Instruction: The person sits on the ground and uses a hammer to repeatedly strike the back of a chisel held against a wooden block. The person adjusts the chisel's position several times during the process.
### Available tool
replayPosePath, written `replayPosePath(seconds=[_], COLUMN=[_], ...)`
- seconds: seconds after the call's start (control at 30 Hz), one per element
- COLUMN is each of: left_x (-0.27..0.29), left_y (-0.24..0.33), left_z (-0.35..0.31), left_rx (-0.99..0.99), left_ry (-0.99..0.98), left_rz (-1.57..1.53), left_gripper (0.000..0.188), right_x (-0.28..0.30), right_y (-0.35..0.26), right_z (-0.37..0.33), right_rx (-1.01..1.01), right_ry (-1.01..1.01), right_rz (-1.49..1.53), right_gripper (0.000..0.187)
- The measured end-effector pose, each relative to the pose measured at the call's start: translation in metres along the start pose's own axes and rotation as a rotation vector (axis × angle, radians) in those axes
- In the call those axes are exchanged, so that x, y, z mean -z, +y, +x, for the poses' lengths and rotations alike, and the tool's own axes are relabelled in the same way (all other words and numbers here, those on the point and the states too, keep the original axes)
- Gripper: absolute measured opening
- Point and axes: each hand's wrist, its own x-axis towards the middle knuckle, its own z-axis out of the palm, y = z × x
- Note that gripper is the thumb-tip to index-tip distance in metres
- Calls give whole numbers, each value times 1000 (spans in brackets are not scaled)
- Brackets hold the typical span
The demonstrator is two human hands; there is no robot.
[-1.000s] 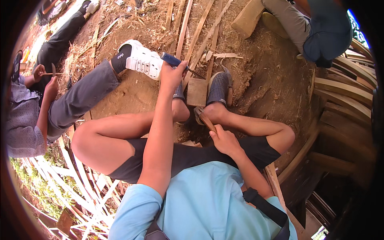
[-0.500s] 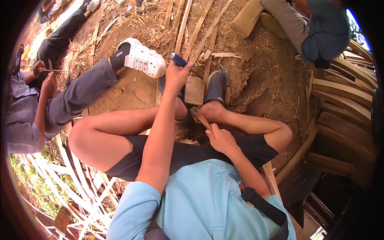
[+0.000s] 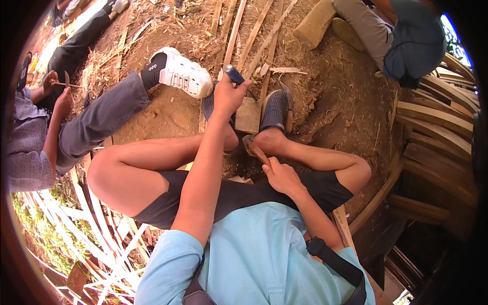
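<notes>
My left hand (image 3: 227, 96) is closed round a blue-handled tool (image 3: 233, 74) that looks like a screwdriver or chisel. Its dark, thin shaft points down to the right, over the wooden block (image 3: 247, 116) between my feet. Whether the tip touches wood I cannot tell. Lower down, my right hand (image 3: 283, 175) grips the wooden handle of a hammer (image 3: 258, 151), with the head near my right ankle. My dark perforated shoes (image 3: 274, 109) flank the block.
Long wooden strips (image 3: 249, 38) lie on the dirt ahead. On the left sits a co-worker with a knife and thin stick; their white shoe (image 3: 185, 73) is near my left hand. Curved timbers (image 3: 434, 114) are stacked at right. Another person in a dark cap (image 3: 414, 56) is at upper right.
My left hand and the blue-handled tool have shifted slightly right and the handle is tipped a little. My right hand and the hammer stay nearly still. The co-worker's hands moved slightly.
</notes>
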Motion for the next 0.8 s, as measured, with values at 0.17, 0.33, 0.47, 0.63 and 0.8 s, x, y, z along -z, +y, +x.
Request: replayPosePath(seconds=[0.17, 0.33, 0.47, 0.63, 0.8], left_x=[-4, -16, -21, -26, -29], left_y=[32, 35, 39, 38, 39], left_z=[-9, -9, -13, -15, -23], left_rx=[-145, -264, -290, -268, -275], left_ry=[-163, -147, -131, -147, -139], left_rz=[207, 248, 292, 341, 301], left_gripper=[33, 32, 30, 30, 32], right_x=[12, 58, 98, 135, 105], right_y=[20, 16, -3, -59, -60], right_z=[-8, -45, -74, -101, -37], right_rx=[-12, -26, 297, 737, 502], right_ry=[-5, 311, 728, 1015, 950], right_rz=[412, 518, 299, 246, 87], right_gripper=[34, 33, 39, 47, 26])
